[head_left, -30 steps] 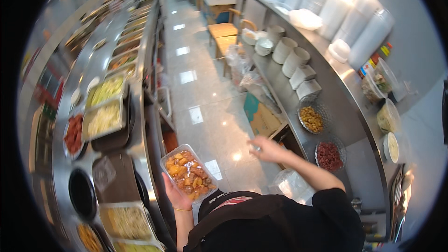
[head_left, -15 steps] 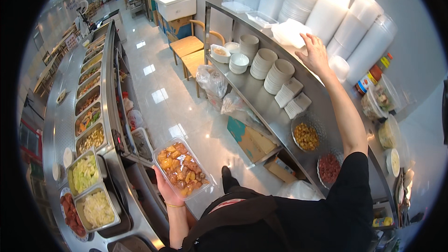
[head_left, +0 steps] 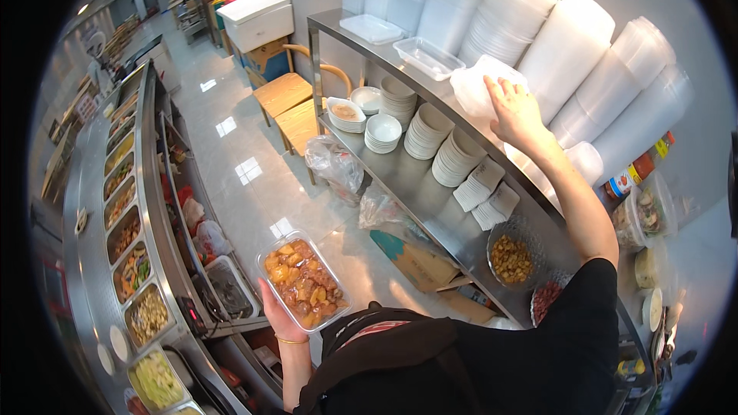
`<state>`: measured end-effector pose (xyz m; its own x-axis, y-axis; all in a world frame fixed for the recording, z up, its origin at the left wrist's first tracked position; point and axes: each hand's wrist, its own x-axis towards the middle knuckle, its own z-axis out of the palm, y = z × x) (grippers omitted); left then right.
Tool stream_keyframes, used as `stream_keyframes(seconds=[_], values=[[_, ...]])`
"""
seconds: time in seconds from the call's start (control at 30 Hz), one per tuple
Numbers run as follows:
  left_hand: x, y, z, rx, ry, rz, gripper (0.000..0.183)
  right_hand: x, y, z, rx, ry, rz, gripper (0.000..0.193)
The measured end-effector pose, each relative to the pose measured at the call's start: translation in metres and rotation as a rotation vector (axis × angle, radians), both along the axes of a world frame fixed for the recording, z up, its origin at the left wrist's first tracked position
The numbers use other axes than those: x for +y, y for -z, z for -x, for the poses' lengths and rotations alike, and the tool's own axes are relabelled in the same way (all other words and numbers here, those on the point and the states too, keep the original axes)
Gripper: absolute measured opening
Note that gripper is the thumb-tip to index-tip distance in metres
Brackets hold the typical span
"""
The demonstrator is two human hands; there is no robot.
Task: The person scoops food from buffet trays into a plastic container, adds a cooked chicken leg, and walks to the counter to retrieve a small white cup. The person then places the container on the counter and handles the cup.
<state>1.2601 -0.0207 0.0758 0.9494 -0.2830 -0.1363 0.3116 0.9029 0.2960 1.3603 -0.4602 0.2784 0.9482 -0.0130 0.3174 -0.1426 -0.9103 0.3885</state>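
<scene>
My left hand (head_left: 283, 317) holds a clear rectangular plastic takeout container (head_left: 304, 280), filled with brown-sauced chunks that look like potato and meat. The container is uncovered and rests on my palm and fingers. On the upper shelf at the right, my right hand (head_left: 519, 111) lies over a small pile of translucent white plastic pieces (head_left: 470, 92), perhaps lids. Its fingers are stretched out and seem to touch the pile. Beside the pile is an empty clear rectangular container (head_left: 429, 58), with a flat clear piece (head_left: 372, 29) farther left.
Tall stacks of plastic containers (head_left: 573, 46) line the wall behind my right hand. Bowls (head_left: 427, 131) and a glass bowl of yellow chunks (head_left: 511, 257) stand on the shelf below. At left runs a steel counter with food pans (head_left: 150, 315). Chairs (head_left: 284, 96) stand ahead.
My right hand has lowered from above the shelf onto the white plastic pile. My view has turned, and the left hand still carries the filled container, now tilted a little differently.
</scene>
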Motion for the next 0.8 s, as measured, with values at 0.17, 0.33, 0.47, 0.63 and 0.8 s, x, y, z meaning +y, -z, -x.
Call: stream_keyframes(seconds=[0.17, 0.33, 0.47, 0.63, 0.8], values=[[0.004, -0.003, -0.060, 0.010, 0.144, 0.000, 0.068, -0.014, -0.023, 0.004, -0.361, -0.258, -0.063, 0.053], [0.026, -0.012, -0.109, -0.055, 0.228, 0.024, 0.067, 0.003, -0.061, 0.015, -0.417, -0.139, -0.174, 0.041], [0.046, -0.012, -0.139, -0.010, 0.214, -0.015, 0.064, 0.040, -0.080, -0.011, -0.453, -0.271, -0.356, 0.043], [0.076, -0.008, -0.156, 0.022, 0.178, -0.020, 0.064, 0.084, -0.067, -0.087, -0.445, -0.379, -0.520, 0.044], [0.102, -0.006, -0.163, -0.006, 0.148, -0.026, 0.066, 0.106, -0.058, -0.099, -0.475, -0.457, -0.402, 0.041]])
